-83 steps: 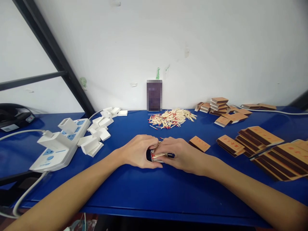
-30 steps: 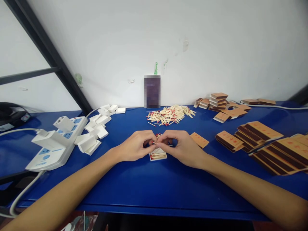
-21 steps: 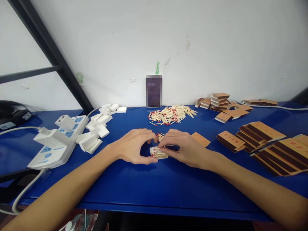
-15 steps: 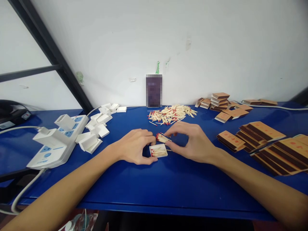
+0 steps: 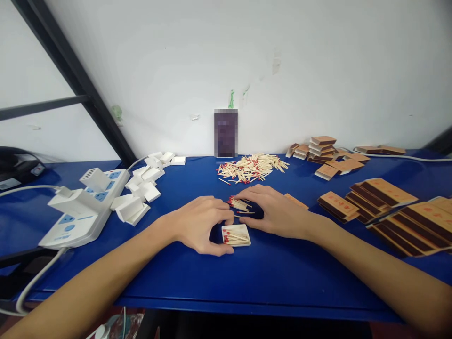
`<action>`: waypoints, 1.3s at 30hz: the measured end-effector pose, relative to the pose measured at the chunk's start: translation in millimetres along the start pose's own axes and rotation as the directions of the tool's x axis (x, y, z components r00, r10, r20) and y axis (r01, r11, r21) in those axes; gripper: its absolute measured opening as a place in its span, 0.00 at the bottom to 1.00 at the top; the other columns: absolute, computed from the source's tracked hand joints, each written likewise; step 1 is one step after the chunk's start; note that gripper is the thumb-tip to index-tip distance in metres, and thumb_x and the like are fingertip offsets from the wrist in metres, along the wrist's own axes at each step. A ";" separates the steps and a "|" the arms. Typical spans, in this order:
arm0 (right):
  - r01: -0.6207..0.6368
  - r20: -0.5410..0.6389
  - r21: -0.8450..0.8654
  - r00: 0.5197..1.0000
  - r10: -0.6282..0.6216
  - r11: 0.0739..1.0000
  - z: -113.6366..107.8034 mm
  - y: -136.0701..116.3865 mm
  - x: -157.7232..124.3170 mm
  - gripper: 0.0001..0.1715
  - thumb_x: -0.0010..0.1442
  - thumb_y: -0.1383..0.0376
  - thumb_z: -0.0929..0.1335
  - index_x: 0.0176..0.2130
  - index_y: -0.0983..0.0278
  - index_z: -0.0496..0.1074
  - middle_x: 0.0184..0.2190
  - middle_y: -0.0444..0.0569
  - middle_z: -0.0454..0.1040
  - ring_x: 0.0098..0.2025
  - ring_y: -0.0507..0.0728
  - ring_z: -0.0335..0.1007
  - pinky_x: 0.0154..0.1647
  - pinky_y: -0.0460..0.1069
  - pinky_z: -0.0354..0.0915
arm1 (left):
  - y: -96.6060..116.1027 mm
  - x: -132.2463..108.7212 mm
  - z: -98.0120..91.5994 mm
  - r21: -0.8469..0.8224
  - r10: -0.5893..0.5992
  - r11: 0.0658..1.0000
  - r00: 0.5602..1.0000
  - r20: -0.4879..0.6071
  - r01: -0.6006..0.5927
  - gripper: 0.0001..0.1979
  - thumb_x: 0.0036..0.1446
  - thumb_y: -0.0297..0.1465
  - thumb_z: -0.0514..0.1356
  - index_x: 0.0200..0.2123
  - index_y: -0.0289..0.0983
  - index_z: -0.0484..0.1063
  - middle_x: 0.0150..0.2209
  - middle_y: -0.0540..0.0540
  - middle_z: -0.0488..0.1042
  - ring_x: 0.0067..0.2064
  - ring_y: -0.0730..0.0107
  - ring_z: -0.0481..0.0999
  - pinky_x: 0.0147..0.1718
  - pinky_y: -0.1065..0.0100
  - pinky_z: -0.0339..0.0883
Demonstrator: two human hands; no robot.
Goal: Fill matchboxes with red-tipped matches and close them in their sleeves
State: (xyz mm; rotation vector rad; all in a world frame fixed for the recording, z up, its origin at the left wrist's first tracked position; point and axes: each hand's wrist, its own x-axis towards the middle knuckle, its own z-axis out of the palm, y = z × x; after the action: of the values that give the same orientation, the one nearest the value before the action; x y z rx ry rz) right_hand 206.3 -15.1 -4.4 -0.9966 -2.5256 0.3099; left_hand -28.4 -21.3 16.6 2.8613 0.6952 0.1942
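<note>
White tray (image 5: 241, 229) with some matches (image 5: 233, 238) in it sits just below centre frame, left hand (image 5: 201, 226) grasping its left end. Looks like mid-fill; right hand (image 5: 277, 207) curves unclenched around a loose bunch (image 5: 239, 204) above, so next probably needs a gentle pinch, heads kept leftward.

Matchbox (image 5: 298, 202) partly behind right hand (image 5: 273, 211)
</note>
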 end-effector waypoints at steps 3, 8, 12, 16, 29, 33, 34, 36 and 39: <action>-0.003 -0.039 0.039 0.999 0.005 0.999 5.9 3.5 2.5 0.16 0.62 0.62 0.69 0.49 0.61 0.74 0.46 0.51 0.78 0.49 0.60 0.71 0.50 0.56 0.66 | 2.1 1.1 1.1 -0.056 0.004 0.998 1.000 0.025 -0.002 0.23 0.49 0.51 0.65 0.31 0.38 0.66 0.29 0.50 0.70 0.29 0.69 0.66 0.31 0.66 0.56; 0.018 -0.093 0.099 0.996 -0.008 0.995 10.0 7.2 5.8 0.12 0.62 0.68 0.67 0.45 0.63 0.76 0.40 0.49 0.79 0.44 0.57 0.74 0.46 0.52 0.68 | 1.6 1.5 1.0 -0.086 -0.002 0.996 1.000 0.029 0.004 0.24 0.48 0.52 0.65 0.30 0.38 0.63 0.29 0.50 0.69 0.30 0.69 0.65 0.31 0.67 0.55; 0.041 -0.131 0.147 0.991 -0.021 0.988 10.4 6.5 6.9 0.11 0.60 0.71 0.67 0.41 0.62 0.77 0.38 0.48 0.80 0.40 0.54 0.75 0.42 0.49 0.69 | 0.2 1.6 0.8 -0.103 0.008 0.995 1.000 0.020 -0.006 0.23 0.51 0.52 0.63 0.31 0.38 0.64 0.29 0.50 0.68 0.30 0.69 0.64 0.31 0.67 0.56; 0.057 -0.159 0.170 0.987 -0.029 0.984 11.3 5.7 7.3 0.11 0.60 0.72 0.66 0.39 0.62 0.77 0.36 0.47 0.80 0.38 0.53 0.75 0.39 0.48 0.69 | -0.3 1.3 1.7 -0.091 0.004 0.996 1.000 0.021 -0.002 0.19 0.55 0.47 0.62 0.31 0.38 0.64 0.30 0.50 0.69 0.30 0.69 0.65 0.32 0.67 0.56; 0.076 -0.114 0.314 0.993 -0.042 0.946 -14.1 -2.4 1.5 0.08 0.62 0.65 0.68 0.40 0.61 0.79 0.36 0.47 0.80 0.36 0.53 0.75 0.34 0.46 0.68 | -11.7 -0.7 0.0 -0.006 -0.068 0.998 0.998 -0.002 0.068 0.21 0.55 0.50 0.59 0.31 0.37 0.66 0.29 0.50 0.68 0.29 0.70 0.63 0.31 0.67 0.55; 0.137 -0.027 0.314 0.990 -0.136 0.939 -10.2 -12.2 -0.1 0.08 0.62 0.66 0.68 0.39 0.62 0.80 0.36 0.47 0.80 0.35 0.52 0.74 0.37 0.46 0.68 | -15.4 -0.7 2.1 -0.082 -0.077 0.994 0.997 -0.028 0.074 0.21 0.55 0.50 0.61 0.31 0.37 0.66 0.29 0.51 0.68 0.29 0.71 0.64 0.30 0.68 0.54; 0.146 -0.016 0.302 0.989 -0.148 0.942 -8.3 -13.8 -0.1 0.09 0.63 0.67 0.68 0.39 0.62 0.80 0.35 0.47 0.80 0.35 0.52 0.74 0.37 0.47 0.68 | -16.0 -0.6 2.8 -0.097 -0.077 0.993 0.997 -0.032 0.073 0.21 0.55 0.50 0.61 0.31 0.37 0.66 0.29 0.51 0.68 0.29 0.71 0.64 0.30 0.68 0.55; 0.164 -0.012 0.275 0.986 -0.167 0.947 -4.3 -16.0 0.3 0.10 0.64 0.67 0.67 0.38 0.62 0.80 0.35 0.48 0.79 0.36 0.53 0.74 0.38 0.47 0.67 | -16.8 -0.5 4.1 -0.112 -0.077 0.991 0.996 -0.039 0.072 0.21 0.54 0.50 0.61 0.31 0.37 0.67 0.28 0.51 0.68 0.29 0.72 0.63 0.30 0.68 0.55; 0.191 0.000 0.241 0.980 -0.197 0.952 1.3 -18.0 1.1 0.10 0.64 0.68 0.67 0.38 0.61 0.80 0.34 0.48 0.79 0.37 0.54 0.73 0.39 0.48 0.67 | -17.4 -0.6 5.3 -0.126 -0.075 0.990 0.996 -0.050 0.069 0.20 0.54 0.49 0.62 0.31 0.37 0.67 0.28 0.52 0.67 0.28 0.72 0.63 0.30 0.69 0.55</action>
State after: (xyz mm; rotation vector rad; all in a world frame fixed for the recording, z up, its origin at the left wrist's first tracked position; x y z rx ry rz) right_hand 194.1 -27.3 0.9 -0.6505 -2.5075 0.5561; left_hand -35.6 -7.2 7.7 2.7175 0.7674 0.2956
